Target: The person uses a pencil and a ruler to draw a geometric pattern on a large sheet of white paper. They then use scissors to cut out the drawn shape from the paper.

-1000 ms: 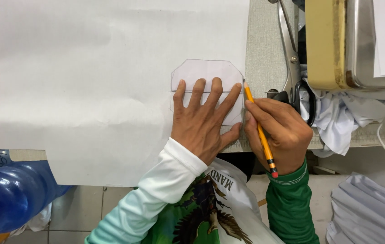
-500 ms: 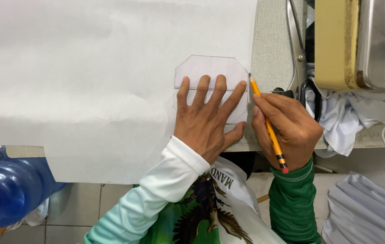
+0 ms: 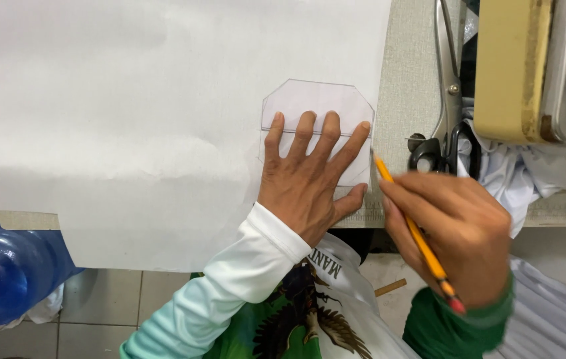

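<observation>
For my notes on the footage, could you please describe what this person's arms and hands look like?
Both hands are bare: no gloves, rings or watch in view. The left hand comes out of a long white sleeve that fades to pale aqua further up. The right hand comes out of a dark green sleeve with a snug cuff.

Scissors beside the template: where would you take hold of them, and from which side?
By the black handle loops, coming from the near table edge. The scissors lie flat with the blades pointing away and the loops nearest the right hand, which holds the pencil. White cloth crowds their right side, so probably approach from the left.
</observation>
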